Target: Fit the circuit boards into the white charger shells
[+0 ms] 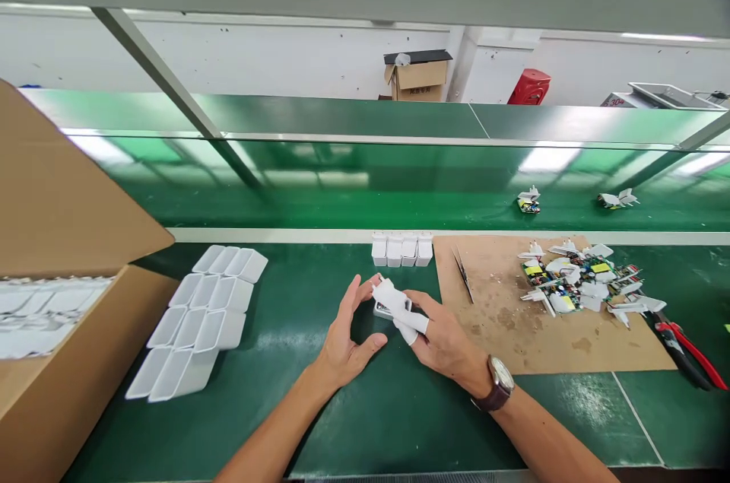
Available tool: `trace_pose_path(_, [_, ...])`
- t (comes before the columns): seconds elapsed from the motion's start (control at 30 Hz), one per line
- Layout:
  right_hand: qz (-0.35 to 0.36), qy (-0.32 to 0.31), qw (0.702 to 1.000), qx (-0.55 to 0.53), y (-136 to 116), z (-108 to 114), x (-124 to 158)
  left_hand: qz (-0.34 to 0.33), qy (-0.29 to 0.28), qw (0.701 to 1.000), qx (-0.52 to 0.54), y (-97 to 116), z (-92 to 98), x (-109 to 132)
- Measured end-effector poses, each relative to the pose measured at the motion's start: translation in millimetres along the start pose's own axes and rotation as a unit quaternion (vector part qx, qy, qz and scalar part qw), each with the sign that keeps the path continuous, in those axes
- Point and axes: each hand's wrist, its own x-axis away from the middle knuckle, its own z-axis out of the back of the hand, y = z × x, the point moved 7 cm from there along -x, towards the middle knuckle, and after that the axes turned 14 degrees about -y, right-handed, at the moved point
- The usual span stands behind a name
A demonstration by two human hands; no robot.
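Observation:
My right hand [442, 338], with white cots on its fingertips and a watch on the wrist, grips a small white plastic housing [388, 304] over the green bench. My left hand [345, 335] is beside it, fingers curled and touching the housing's left side. A row of finished white housings [402, 249] stands just behind the hands. To the left lie rows of empty white shells [197, 319].
A cardboard mat [513, 331] on the right carries tweezers [463, 274] and a pile of circuit boards with white parts [582, 281]. Red-handled pliers [687, 350] lie at the far right. An open cardboard box [62, 331] stands at the left. Two assemblies [529, 200] sit on the conveyor behind.

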Motion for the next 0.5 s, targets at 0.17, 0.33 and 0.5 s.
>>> trace_pose_path(0.17, [0.002, -0.055, 0.998, -0.004, -1.7, -11.4, -3.2, 0.009, -0.005, 1.000, 0.009, 0.1, -3.6, -2.0])
trace_pose_path(0.33, [-0.029, -0.071, 0.997, 0.001, 0.3, -13.9, -3.9, 0.057, -0.027, 0.998, 0.016, -8.9, -6.0, -1.4])
trace_pose_path(0.5, [-0.078, -0.015, 0.979, -0.186, 12.4, -11.3, -4.6, 0.048, -0.029, 0.998, -0.024, -2.0, -7.8, -3.8])
